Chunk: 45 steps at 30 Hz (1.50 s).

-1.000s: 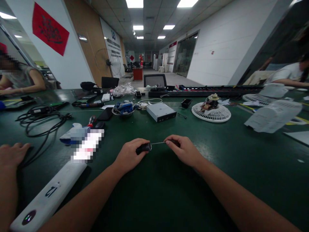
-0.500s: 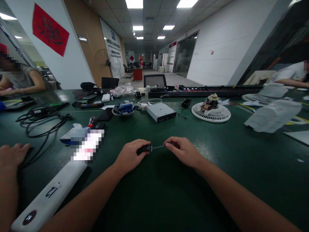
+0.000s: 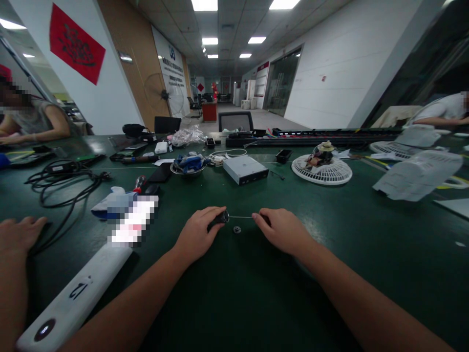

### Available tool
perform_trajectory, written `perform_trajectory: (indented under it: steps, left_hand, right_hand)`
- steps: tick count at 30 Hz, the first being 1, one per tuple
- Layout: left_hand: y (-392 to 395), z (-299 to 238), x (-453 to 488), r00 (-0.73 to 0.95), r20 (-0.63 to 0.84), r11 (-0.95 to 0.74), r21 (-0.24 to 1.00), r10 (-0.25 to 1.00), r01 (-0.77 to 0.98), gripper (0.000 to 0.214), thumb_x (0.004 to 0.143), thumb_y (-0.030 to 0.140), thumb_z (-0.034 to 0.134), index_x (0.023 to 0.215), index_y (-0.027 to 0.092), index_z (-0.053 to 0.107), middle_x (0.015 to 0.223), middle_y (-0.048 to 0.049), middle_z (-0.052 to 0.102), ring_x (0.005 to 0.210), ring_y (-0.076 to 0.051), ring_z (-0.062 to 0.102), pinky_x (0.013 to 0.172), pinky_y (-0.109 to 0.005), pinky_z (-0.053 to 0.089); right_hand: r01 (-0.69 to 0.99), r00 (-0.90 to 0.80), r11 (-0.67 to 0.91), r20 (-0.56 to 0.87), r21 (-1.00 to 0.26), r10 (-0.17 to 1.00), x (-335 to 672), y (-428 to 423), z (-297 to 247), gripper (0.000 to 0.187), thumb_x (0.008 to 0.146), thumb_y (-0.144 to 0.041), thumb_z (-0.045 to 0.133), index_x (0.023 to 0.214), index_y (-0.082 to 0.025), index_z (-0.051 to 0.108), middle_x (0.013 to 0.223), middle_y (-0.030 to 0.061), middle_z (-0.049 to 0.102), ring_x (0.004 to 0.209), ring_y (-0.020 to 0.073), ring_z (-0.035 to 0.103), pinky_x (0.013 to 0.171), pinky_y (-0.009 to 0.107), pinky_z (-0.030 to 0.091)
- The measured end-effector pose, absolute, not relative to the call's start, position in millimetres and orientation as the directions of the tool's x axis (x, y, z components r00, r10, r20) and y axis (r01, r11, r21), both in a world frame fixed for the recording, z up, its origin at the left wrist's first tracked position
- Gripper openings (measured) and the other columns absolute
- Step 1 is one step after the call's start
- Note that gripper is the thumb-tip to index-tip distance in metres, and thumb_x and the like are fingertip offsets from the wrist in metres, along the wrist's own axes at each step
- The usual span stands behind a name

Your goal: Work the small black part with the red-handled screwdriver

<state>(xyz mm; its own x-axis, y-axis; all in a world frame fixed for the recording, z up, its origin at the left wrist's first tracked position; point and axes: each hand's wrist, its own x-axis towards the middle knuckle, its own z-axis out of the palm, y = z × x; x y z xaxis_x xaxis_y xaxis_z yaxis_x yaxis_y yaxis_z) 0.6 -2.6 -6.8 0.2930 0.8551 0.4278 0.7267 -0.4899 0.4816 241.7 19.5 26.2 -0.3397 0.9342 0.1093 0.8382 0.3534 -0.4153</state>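
My left hand [image 3: 198, 233] is closed around a short black cylinder [image 3: 217, 221], its open round end facing right. In my right hand [image 3: 284, 229] is a screwdriver [image 3: 240, 217], its dark handle mostly hidden by the fingers. The thin metal shaft points left, and its tip meets or enters the cylinder's end; I cannot tell which. Just below the shaft, a small round dark part [image 3: 237, 230] lies on the green table [image 3: 234, 283], apart from both hands.
Ahead stand a silver disc drive [image 3: 245, 169], a metal bowl [image 3: 188, 166] of blue items and a white fan grille [image 3: 321, 171]. At left are a long white device [image 3: 73, 296], a red-handled screwdriver [image 3: 139, 183], black cable [image 3: 69, 181] and another person's hand [image 3: 22, 237].
The small round part has come into view on the table below the shaft. My right hand has shifted slightly right, showing more shaft. The cylinder has risen a little with my left hand.
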Motion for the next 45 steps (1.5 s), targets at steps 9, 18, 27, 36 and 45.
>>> perform_trajectory:
  steps: [9,18,27,36,45]
  left_hand:
    - [3.2,-7.2,-0.4,0.065,0.454,-0.346,0.57,0.889,0.745,0.037,0.094,0.019,0.045,0.131,0.016,0.05,0.119,-0.0108,0.061,0.109,-0.023,0.059,0.096,-0.042,0.047]
    - [1.2,-7.7,1.2,0.114,0.386,-0.333,0.565,0.915,0.755,0.033,0.094,0.024,0.046,0.126,0.017,0.052,0.113,-0.0096,0.062,0.102,-0.023,0.06,0.091,-0.041,0.049]
    - [-3.4,-6.6,3.3,0.261,0.415,-0.469,0.551,0.872,0.69,0.033,0.079,0.014,0.065,0.11,0.021,0.058,0.103,-0.0051,0.065,0.091,-0.021,0.064,0.081,-0.037,0.054]
    - [-7.0,-4.1,5.5,0.44,0.446,-0.62,0.444,0.779,0.647,0.033,0.081,0.016,0.069,0.112,0.025,0.064,0.109,-0.0029,0.068,0.101,-0.021,0.062,0.09,-0.038,0.048]
    - [-6.0,-4.3,6.6,0.527,0.442,-0.685,0.393,0.726,0.613,0.037,0.085,0.02,0.066,0.12,0.028,0.061,0.102,-0.0028,0.072,0.096,-0.021,0.064,0.092,-0.042,0.043]
  right_hand:
    - [0.643,-0.416,0.415,0.161,-0.644,0.895,218.3,19.3,5.7,0.032,0.072,-0.035,0.076,0.098,-0.02,0.065,0.088,0.0035,0.061,0.081,0.0185,0.057,0.068,0.029,0.044]
    - [0.626,-0.389,0.385,0.156,-0.679,0.908,216.3,15.9,4.8,0.01,0.074,-0.024,0.071,0.079,-0.019,0.063,0.071,-0.0009,0.064,0.063,0.0139,0.059,0.059,0.026,0.043]
    - [0.241,-0.299,0.255,0.178,-0.936,0.938,216.3,18.9,-1.8,0.014,0.074,-0.021,0.067,0.086,-0.016,0.061,0.083,0.003,0.068,0.074,0.0158,0.064,0.07,0.03,0.051]
    - [0.376,-0.355,0.466,0.341,-0.801,0.871,212.0,6.9,9.4,0.015,0.074,-0.017,0.069,0.067,-0.019,0.055,0.077,-0.0003,0.065,0.067,0.013,0.057,0.063,0.026,0.042]
    - [0.334,-0.319,0.282,0.174,-0.899,0.932,209.1,9.4,3.5,0.019,0.069,-0.023,0.072,0.076,-0.019,0.056,0.069,-0.002,0.059,0.063,0.0136,0.054,0.057,0.026,0.042]
